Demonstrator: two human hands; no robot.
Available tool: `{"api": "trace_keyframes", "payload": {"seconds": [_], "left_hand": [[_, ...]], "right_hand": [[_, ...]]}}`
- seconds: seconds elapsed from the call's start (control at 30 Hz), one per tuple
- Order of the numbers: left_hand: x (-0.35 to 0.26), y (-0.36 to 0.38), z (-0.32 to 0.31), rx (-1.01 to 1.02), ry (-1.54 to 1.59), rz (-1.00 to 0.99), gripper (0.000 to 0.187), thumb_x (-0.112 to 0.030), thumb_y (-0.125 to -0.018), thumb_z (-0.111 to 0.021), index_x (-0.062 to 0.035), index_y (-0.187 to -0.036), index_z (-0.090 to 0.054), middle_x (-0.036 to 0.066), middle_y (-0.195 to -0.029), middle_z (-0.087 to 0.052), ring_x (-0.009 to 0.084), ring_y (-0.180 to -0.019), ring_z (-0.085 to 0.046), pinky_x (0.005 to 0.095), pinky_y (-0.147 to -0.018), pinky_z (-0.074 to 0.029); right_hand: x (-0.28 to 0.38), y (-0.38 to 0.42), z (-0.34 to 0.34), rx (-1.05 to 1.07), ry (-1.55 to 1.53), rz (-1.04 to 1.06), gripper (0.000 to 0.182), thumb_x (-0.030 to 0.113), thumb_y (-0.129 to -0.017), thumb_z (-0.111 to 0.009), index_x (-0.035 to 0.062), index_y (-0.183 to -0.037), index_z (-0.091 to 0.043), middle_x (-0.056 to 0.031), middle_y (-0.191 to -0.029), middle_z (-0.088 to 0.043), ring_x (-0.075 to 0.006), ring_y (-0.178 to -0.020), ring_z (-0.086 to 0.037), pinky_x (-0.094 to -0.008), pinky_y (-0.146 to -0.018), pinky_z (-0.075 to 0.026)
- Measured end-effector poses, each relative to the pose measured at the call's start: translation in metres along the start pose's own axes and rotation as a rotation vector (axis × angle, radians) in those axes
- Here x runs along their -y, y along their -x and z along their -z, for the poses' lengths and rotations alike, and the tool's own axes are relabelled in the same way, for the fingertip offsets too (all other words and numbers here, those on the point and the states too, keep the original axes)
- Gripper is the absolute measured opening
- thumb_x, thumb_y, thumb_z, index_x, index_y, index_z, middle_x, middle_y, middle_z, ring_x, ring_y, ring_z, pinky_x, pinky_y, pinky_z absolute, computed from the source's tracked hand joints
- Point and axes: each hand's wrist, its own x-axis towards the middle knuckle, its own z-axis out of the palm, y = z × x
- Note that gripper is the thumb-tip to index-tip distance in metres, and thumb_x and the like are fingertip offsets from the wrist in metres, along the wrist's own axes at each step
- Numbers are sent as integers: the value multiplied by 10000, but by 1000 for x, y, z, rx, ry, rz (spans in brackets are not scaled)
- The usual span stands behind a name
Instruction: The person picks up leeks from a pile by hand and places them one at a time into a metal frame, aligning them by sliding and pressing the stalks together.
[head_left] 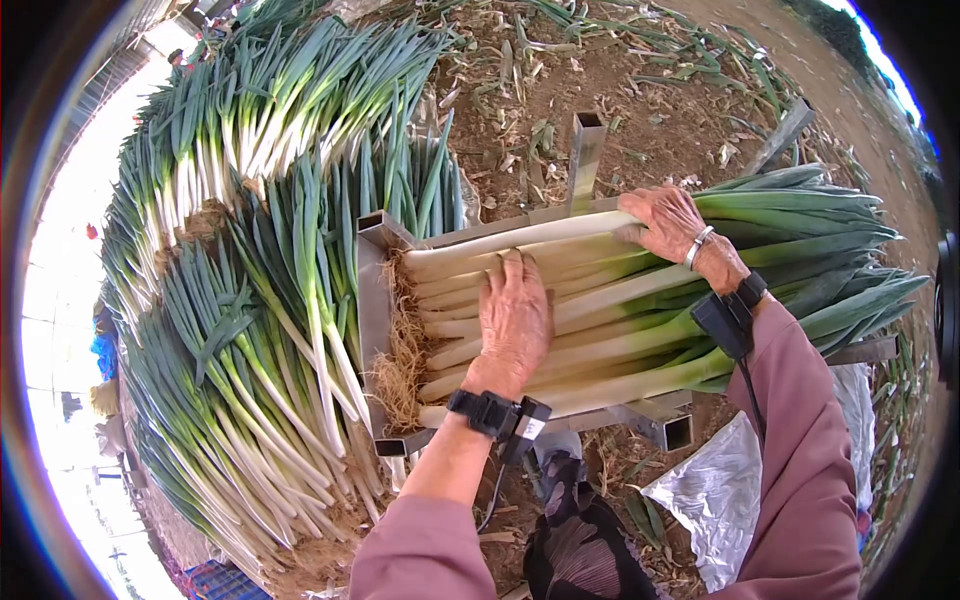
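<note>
Long green onions [600, 345] lie side by side in a metal frame [374, 300], roots against its left end and green leaves pointing right. My left hand [516, 315] rests flat on the white stalks near the roots, its fingers spread a little. At the far side of the bundle, my right hand [664, 222] is wrapped round the uppermost stalk, where white turns to green; its thumb shows below the stalk. Both wrists carry black straps with small devices, and a metal bracelet is on the right wrist.
Large heaps of green onions [240, 400] stand to the left of the frame. Metal posts [586, 160] rise from its far side. Silvery sheeting [712, 495] lies on the ground at the lower right. Leaf scraps litter the soil [640, 110].
</note>
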Motion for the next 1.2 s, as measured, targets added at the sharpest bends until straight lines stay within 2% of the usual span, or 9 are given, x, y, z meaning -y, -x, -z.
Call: {"api": "trace_keyframes", "payload": {"seconds": [0.1,0.2,0.4,0.63,0.7,0.8,0.97,1.03,1.2], "left_hand": [[6,-4,2,-36,-23,23,484,-178,-872,-573,61,-1270,-438,261,-1248,-437,422,-1181,-430,490,-993,-370],[10,-13,9,98,139,155,521,-184,-858,-593,85,-1270,-420,232,-1264,-401,404,-1153,-448,488,-971,-376],[18,1,-13,-87,153,100,538,-194,-864,-588,89,-1281,-399,256,-1250,-437,402,-1135,-464,496,-929,-390],[17,-3,-7,-19,159,137,550,-219,-865,-584,74,-1293,-401,253,-1264,-454,399,-1154,-455,527,-969,-355],[14,-8,2,100,65,185,569,-251,-868,-572,85,-1295,-400,256,-1282,-450,396,-1179,-439,534,-1002,-327],[19,-14,-7,51,-118,89,552,-299,-861,-578,60,-1258,-444,247,-1228,-469,389,-1169,-431,582,-993,-303],[19,-10,-27,-40,-92,131,585,-322,-828,-604,33,-1264,-441,222,-1186,-491,362,-1162,-427,572,-1002,-278],[17,-11,-23,-47,-77,157,581,-321,-816,-616,23,-1253,-446,210,-1176,-499,350,-1157,-429,557,-991,-288],[16,-11,-12,119,77,185,470,-296,-803,-637,-21,-1150,-481,161,-1180,-512,328,-1141,-441,506,-902,-342]], "right_hand": [[-2,-2,-3,-12,-12,26,373,443,-808,-608,82,-889,-563,-132,-812,-609,-358,-811,-594,-464,-709,-443],[-1,-3,-1,13,-11,22,369,444,-810,-604,87,-900,-568,-139,-825,-615,-359,-813,-596,-472,-702,-450],[-2,-3,-2,-6,-38,23,420,495,-819,-586,91,-933,-583,-140,-855,-629,-368,-861,-602,-469,-711,-456],[2,0,6,73,-27,-21,454,523,-825,-570,82,-934,-587,-149,-863,-628,-376,-873,-600,-485,-710,-454],[4,0,5,33,-18,-23,403,482,-818,-595,96,-933,-593,-129,-849,-620,-349,-865,-599,-465,-714,-449],[7,3,5,-66,5,39,352,436,-801,-618,105,-919,-595,-97,-820,-598,-313,-836,-590,-425,-733,-434],[13,-5,14,-98,147,127,268,331,-750,-678,127,-895,-584,-45,-760,-551,-230,-802,-571,-370,-773,-372],[12,-9,11,-223,208,215,236,285,-733,-697,148,-891,-587,-26,-758,-546,-195,-812,-567,-372,-784,-358],[6,-19,-12,-235,264,135,231,291,-735,-692,161,-894,-587,-13,-795,-573,-190,-824,-569,-380,-813,-353]]}}
